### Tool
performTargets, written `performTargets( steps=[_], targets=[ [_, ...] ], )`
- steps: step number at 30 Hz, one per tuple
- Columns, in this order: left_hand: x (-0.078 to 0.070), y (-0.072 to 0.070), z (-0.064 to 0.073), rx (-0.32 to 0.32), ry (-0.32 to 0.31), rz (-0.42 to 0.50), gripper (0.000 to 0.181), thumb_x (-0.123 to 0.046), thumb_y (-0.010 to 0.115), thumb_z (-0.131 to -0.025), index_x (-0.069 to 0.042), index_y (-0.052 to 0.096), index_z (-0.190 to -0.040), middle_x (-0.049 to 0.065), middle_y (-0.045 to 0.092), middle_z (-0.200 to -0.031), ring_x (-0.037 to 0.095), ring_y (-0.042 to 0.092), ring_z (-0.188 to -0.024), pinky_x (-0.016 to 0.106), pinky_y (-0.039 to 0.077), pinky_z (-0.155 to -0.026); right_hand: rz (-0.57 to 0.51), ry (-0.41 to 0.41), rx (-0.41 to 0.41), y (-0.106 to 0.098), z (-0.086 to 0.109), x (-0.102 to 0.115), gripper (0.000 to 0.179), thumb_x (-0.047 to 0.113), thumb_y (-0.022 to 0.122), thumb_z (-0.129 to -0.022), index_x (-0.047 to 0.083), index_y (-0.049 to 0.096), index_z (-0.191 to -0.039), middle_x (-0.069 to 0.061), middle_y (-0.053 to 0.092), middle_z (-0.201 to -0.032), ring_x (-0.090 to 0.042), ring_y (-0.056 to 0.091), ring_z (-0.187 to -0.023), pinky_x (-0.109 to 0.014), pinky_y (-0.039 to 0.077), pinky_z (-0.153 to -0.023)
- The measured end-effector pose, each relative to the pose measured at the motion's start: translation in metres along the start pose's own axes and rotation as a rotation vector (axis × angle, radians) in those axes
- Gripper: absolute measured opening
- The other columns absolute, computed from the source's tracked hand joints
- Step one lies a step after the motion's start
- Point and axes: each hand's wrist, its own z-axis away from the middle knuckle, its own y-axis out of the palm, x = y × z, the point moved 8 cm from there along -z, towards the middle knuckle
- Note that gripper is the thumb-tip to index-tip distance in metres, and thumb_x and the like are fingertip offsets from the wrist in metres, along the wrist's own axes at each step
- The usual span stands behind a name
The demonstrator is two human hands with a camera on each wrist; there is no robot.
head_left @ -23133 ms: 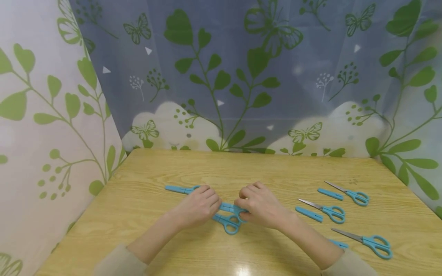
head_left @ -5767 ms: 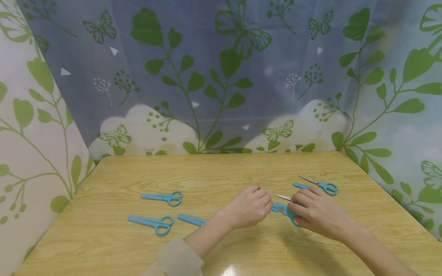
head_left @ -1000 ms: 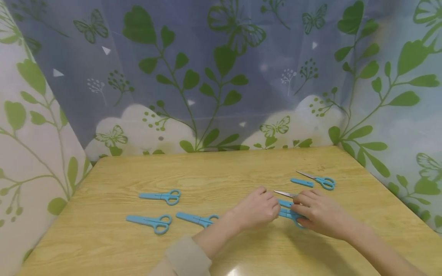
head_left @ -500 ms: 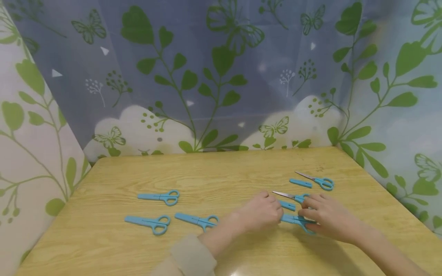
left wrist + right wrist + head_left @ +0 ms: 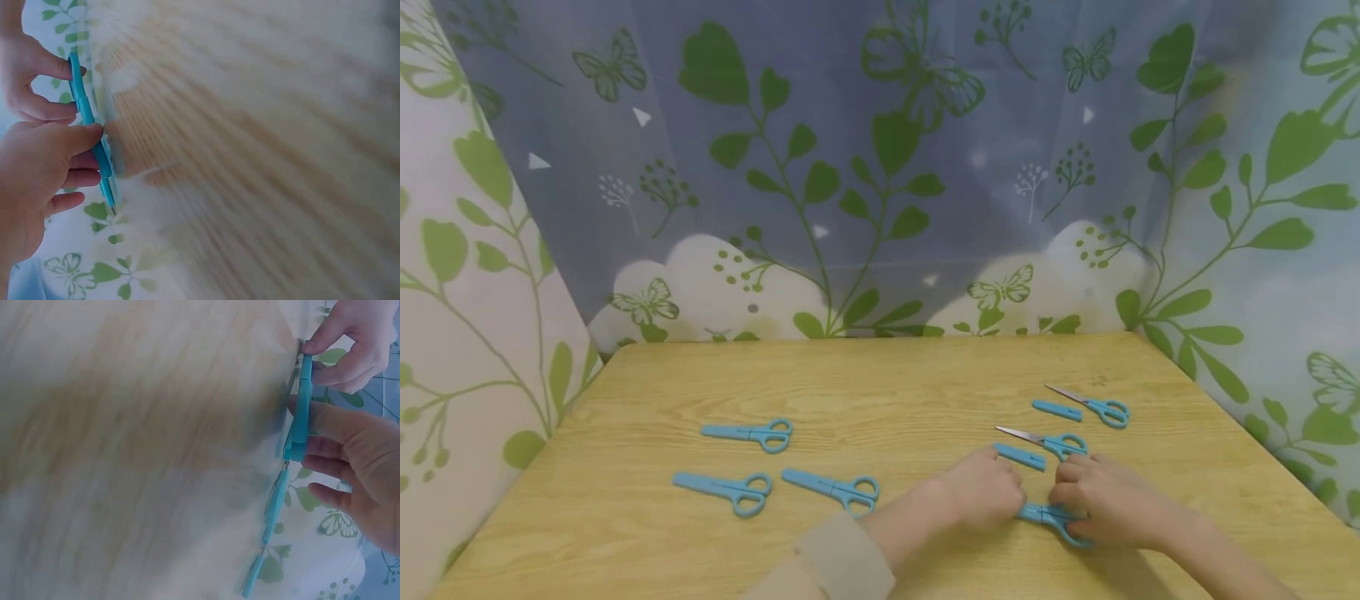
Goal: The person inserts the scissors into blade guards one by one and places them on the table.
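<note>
Low over the table's right side, a pair of blue-handled scissors [image 5: 1037, 513] with a blue blade cover on it spans both hands. My left hand [image 5: 988, 493] pinches the covered end between thumb and fingers, as the left wrist view shows. At the handle loops, my right hand [image 5: 1112, 504] grips with thumb and fingertips. Just beyond lie bare-bladed scissors [image 5: 1063, 445] and a loose blue cover [image 5: 1019, 457]. Farther back rest another bare pair of scissors [image 5: 1108, 412] and its neighbouring cover [image 5: 1057, 410].
On the left side lie three covered scissors: one at the back [image 5: 748, 432], one nearer the front [image 5: 724, 485], and one [image 5: 831, 487] close to my left forearm. The wood-grain table [image 5: 865, 375] meets a leaf-printed curtain [image 5: 850, 200] behind.
Both hands have come nearer the front edge with the covered scissors, uncovering the bare pair behind. Over the longer span, one of three bare scissors on the right became covered; covered ones now lie left.
</note>
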Motion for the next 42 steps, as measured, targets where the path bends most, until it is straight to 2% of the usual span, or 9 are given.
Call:
performTargets(
  steps=[7, 11, 14, 17, 20, 26, 30, 37, 42],
  targets=[
    [0.002, 0.0, -0.002, 0.02, -0.01, -0.004, 0.01, -0.033, 0.057, -0.089, -0.03, 0.065, -0.095, -0.014, 0.056, -0.086, 0.003, 0.048, -0.079, 0.018, 0.037, -0.075, -0.001, 0.058, 0.053, 0.006, -0.001, -0.006, 0.023, 0.02, 0.08, -0.062, 0.019, 0.068, -0.081, 0.015, 0.047, -0.076, -0.003, 0.042, -0.069, -0.025, 0.04, -0.058],
    [0.002, 0.002, -0.002, 0.033, -0.02, 0.014, 0.012, -0.033, 0.057, -0.09, -0.031, 0.065, -0.098, -0.015, 0.055, -0.088, 0.003, 0.048, -0.082, 0.018, 0.037, -0.077, -0.038, 0.124, 0.127, 0.01, 0.0, -0.009, 0.023, 0.026, 0.08, -0.064, 0.019, 0.069, -0.084, 0.016, 0.048, -0.077, -0.002, 0.042, -0.069, -0.027, 0.043, -0.06],
    [0.005, 0.002, -0.002, 0.019, -0.036, 0.052, 0.012, -0.033, 0.055, -0.091, -0.03, 0.065, -0.097, -0.015, 0.056, -0.088, 0.003, 0.049, -0.083, 0.018, 0.038, -0.079, -0.069, 0.139, 0.147, 0.011, 0.001, -0.008, 0.023, 0.03, 0.078, -0.066, 0.02, 0.069, -0.086, 0.017, 0.047, -0.078, 0.0, 0.039, -0.068, -0.026, 0.041, -0.058],
    [0.012, 0.0, -0.001, -0.006, -0.067, 0.097, 0.015, -0.037, 0.053, -0.092, -0.029, 0.065, -0.095, -0.016, 0.056, -0.087, 0.002, 0.049, -0.083, 0.018, 0.039, -0.08, -0.115, 0.1, 0.089, 0.007, 0.0, -0.006, 0.02, 0.021, 0.075, -0.068, 0.018, 0.068, -0.086, 0.016, 0.049, -0.078, 0.001, 0.041, -0.066, -0.022, 0.04, -0.055],
    [0.023, -0.002, 0.0, -0.033, -0.11, 0.097, 0.018, -0.042, 0.053, -0.091, -0.029, 0.065, -0.095, -0.016, 0.057, -0.089, 0.002, 0.05, -0.085, 0.018, 0.038, -0.079, -0.115, 0.081, 0.014, 0.002, -0.001, -0.012, 0.019, 0.015, 0.075, -0.069, 0.015, 0.067, -0.086, 0.012, 0.053, -0.08, -0.001, 0.046, -0.067, -0.02, 0.042, -0.054],
    [0.041, -0.002, -0.002, -0.074, -0.175, 0.049, 0.025, -0.046, 0.052, -0.091, -0.028, 0.065, -0.102, -0.014, 0.06, -0.099, 0.004, 0.051, -0.091, 0.019, 0.038, -0.078, 0.004, 0.087, -0.109, -0.008, -0.004, -0.031, 0.029, 0.011, 0.081, -0.064, 0.008, 0.067, -0.089, 0.003, 0.056, -0.082, -0.007, 0.052, -0.067, -0.02, 0.045, -0.054],
    [0.051, 0.001, -0.004, -0.073, -0.216, 0.053, 0.025, -0.045, 0.053, -0.09, -0.026, 0.065, -0.101, -0.013, 0.06, -0.097, 0.004, 0.05, -0.087, 0.019, 0.039, -0.077, 0.077, 0.084, -0.16, -0.013, -0.008, -0.042, 0.033, 0.011, 0.082, -0.062, 0.007, 0.067, -0.09, 0.001, 0.057, -0.084, -0.013, 0.054, -0.071, -0.025, 0.047, -0.056],
    [0.056, 0.007, -0.013, -0.005, -0.249, 0.079, 0.026, -0.043, 0.05, -0.093, -0.028, 0.062, -0.11, -0.013, 0.058, -0.107, 0.005, 0.049, -0.101, 0.022, 0.037, -0.088, 0.11, 0.217, -0.053, -0.007, -0.009, -0.066, 0.026, 0.012, 0.078, -0.07, 0.007, 0.067, -0.094, 0.001, 0.058, -0.087, -0.02, 0.057, -0.078, -0.032, 0.047, -0.061],
    [0.052, 0.014, -0.02, 0.062, -0.261, 0.1, 0.029, -0.046, 0.047, -0.093, -0.029, 0.059, -0.114, -0.015, 0.056, -0.114, 0.005, 0.046, -0.11, 0.024, 0.034, -0.095, 0.086, 0.266, 0.003, 0.002, -0.006, -0.076, 0.02, 0.007, 0.074, -0.074, 0.007, 0.067, -0.093, 0.0, 0.059, -0.087, -0.022, 0.058, -0.08, -0.035, 0.049, -0.065]
  ],
)
